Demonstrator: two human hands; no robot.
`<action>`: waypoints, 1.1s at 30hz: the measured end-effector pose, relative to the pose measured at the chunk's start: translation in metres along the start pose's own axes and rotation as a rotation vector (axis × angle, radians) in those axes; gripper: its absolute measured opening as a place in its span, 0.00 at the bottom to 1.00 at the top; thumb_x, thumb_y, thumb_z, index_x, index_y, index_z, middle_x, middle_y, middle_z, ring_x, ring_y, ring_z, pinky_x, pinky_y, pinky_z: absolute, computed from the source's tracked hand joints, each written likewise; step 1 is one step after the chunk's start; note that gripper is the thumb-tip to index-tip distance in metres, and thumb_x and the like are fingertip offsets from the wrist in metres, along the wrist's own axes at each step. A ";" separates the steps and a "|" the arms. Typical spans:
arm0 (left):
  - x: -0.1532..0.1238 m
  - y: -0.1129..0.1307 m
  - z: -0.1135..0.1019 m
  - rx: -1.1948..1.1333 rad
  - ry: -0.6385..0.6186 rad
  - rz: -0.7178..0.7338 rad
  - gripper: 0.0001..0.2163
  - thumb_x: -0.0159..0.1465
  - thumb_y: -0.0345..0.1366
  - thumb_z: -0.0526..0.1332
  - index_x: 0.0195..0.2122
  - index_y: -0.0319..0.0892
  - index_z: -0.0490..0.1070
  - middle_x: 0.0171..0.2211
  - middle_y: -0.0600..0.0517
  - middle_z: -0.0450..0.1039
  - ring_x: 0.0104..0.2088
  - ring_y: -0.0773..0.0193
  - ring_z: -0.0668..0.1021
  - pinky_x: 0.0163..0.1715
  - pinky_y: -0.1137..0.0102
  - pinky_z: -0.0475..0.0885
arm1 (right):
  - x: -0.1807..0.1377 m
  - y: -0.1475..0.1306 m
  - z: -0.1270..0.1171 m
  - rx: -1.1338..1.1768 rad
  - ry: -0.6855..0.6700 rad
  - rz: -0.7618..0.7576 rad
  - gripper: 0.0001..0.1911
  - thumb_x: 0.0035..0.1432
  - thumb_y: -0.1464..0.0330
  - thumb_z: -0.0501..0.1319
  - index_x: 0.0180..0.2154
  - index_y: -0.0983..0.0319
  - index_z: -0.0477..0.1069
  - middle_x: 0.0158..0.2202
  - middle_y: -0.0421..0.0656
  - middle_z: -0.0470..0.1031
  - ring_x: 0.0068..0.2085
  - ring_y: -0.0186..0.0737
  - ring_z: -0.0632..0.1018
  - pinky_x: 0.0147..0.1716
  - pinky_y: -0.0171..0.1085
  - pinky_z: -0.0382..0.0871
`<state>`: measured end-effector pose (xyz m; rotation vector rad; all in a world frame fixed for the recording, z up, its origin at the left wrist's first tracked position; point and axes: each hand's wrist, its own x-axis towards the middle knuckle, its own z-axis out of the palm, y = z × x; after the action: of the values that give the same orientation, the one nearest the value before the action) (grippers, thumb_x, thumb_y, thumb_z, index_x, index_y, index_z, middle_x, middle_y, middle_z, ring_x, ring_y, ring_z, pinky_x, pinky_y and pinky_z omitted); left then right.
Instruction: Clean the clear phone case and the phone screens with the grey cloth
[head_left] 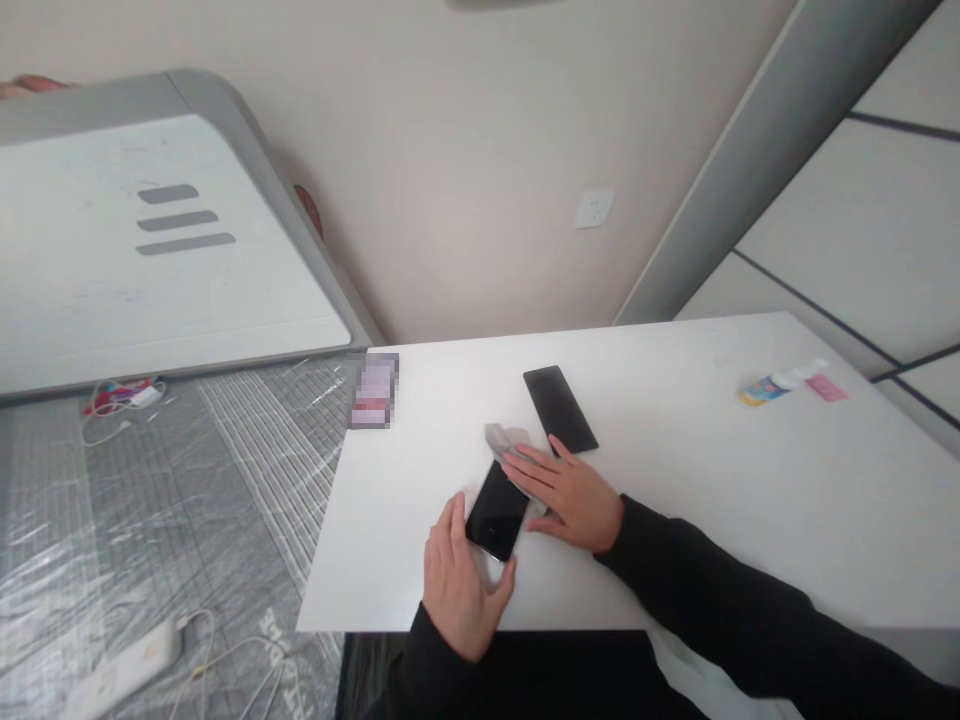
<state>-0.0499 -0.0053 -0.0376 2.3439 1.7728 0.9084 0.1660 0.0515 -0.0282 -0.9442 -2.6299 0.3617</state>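
A black smartphone (498, 512) lies screen up on the white table (675, 480), turned at a slant. My left hand (461, 575) grips its lower end, fingers along the left edge and thumb at the bottom right corner. Over the phone's upper end, my right hand (574, 495) presses a crumpled light grey cloth (504, 440) with its fingers laid nearly flat. The cloth hides the top of the phone and is partly covered by my fingers. Just beyond the right hand, a dark flat rectangular panel (561, 408) rests on the table.
At the table's right lie a small bottle (772, 387) with a white cap and a pink slip (827, 387). A blurred-out card-like item (374, 391) sits at the far left corner. On the left, a plastic-covered bed (255, 520) carries a white power strip (127, 665) and cables.
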 end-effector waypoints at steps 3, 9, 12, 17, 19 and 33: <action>-0.001 0.000 0.000 -0.004 -0.001 -0.001 0.38 0.66 0.41 0.61 0.73 0.35 0.44 0.62 0.33 0.66 0.60 0.42 0.72 0.53 0.49 0.74 | 0.000 -0.006 0.001 0.061 -0.056 -0.147 0.47 0.65 0.40 0.52 0.71 0.68 0.55 0.70 0.54 0.63 0.72 0.52 0.60 0.70 0.52 0.51; -0.002 -0.001 0.000 -0.026 -0.009 -0.017 0.40 0.66 0.41 0.63 0.73 0.36 0.43 0.63 0.33 0.65 0.59 0.42 0.73 0.54 0.49 0.74 | 0.007 -0.007 0.003 0.043 -0.033 -0.053 0.39 0.71 0.49 0.53 0.72 0.66 0.53 0.70 0.57 0.61 0.72 0.55 0.60 0.69 0.58 0.49; -0.002 -0.002 0.001 -0.034 -0.004 -0.020 0.41 0.66 0.41 0.63 0.73 0.36 0.43 0.63 0.32 0.64 0.60 0.41 0.73 0.54 0.49 0.74 | 0.010 -0.004 0.002 0.057 -0.068 -0.142 0.34 0.72 0.50 0.52 0.71 0.59 0.56 0.68 0.51 0.66 0.70 0.47 0.63 0.70 0.54 0.48; -0.002 -0.004 0.004 -0.045 0.001 -0.022 0.41 0.66 0.43 0.63 0.74 0.36 0.43 0.63 0.32 0.64 0.61 0.40 0.71 0.55 0.47 0.73 | 0.007 -0.004 0.002 0.049 -0.033 -0.081 0.45 0.67 0.42 0.52 0.71 0.69 0.55 0.70 0.59 0.62 0.71 0.57 0.60 0.69 0.60 0.48; -0.001 -0.005 0.004 -0.050 0.003 -0.018 0.41 0.67 0.43 0.63 0.74 0.36 0.42 0.64 0.32 0.63 0.62 0.39 0.71 0.55 0.46 0.73 | 0.005 -0.004 0.003 0.077 -0.067 -0.186 0.44 0.67 0.41 0.52 0.71 0.65 0.56 0.69 0.52 0.65 0.71 0.50 0.61 0.70 0.54 0.49; 0.006 -0.008 0.003 -0.107 0.004 -0.002 0.42 0.67 0.50 0.63 0.73 0.38 0.41 0.64 0.30 0.62 0.55 0.42 0.75 0.51 0.48 0.76 | 0.013 0.032 -0.009 -0.077 0.074 0.096 0.24 0.73 0.69 0.50 0.66 0.67 0.65 0.63 0.59 0.71 0.60 0.55 0.74 0.55 0.54 0.69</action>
<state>-0.0540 0.0033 -0.0410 2.2755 1.6839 0.9825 0.1786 0.0850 -0.0281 -1.0904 -2.5538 0.2453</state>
